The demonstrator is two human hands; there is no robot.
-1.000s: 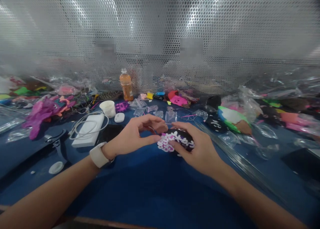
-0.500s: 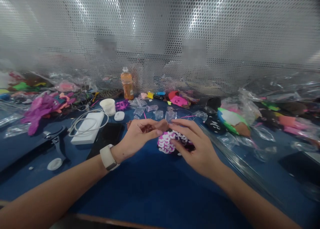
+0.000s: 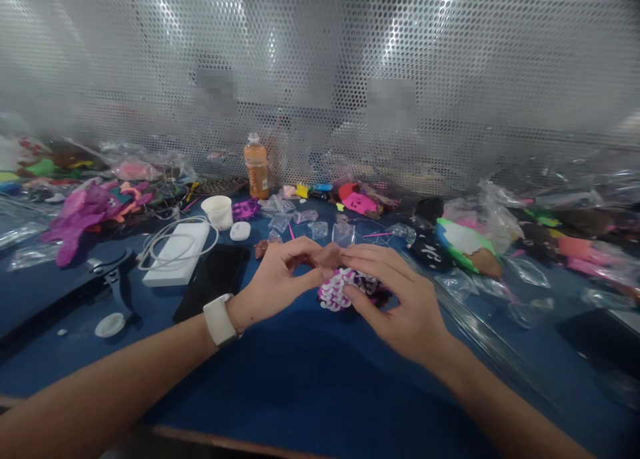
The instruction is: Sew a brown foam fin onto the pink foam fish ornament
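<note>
My left hand (image 3: 283, 272) pinches a small piece of brown clay (image 3: 329, 255) between thumb and fingers. Just below it is a rounded clay piece (image 3: 334, 292), covered in white and purple curls with dark parts at its right. My right hand (image 3: 395, 292) is closed round this curled piece, thumb on its front, fingers over its top. Those right fingertips also reach the edge of the brown clay. Part of the curled piece is hidden behind my right hand. Another brown lump (image 3: 261, 248) lies just behind my left hand.
At left are a white box (image 3: 173, 269) with a coiled cable, a black phone (image 3: 213, 282) and a white cup (image 3: 218, 213). An orange drink bottle (image 3: 257, 172) stands before the perforated metal panel (image 3: 320, 65). Clear wires (image 3: 485, 325), plastic packets and colourful clay (image 3: 463, 242) lie at right.
The brown clay is more stretched up against the curled piece, and my right fingers lie closer together over the top. Both hands stay in nearly the same place; the view has shifted slightly.
</note>
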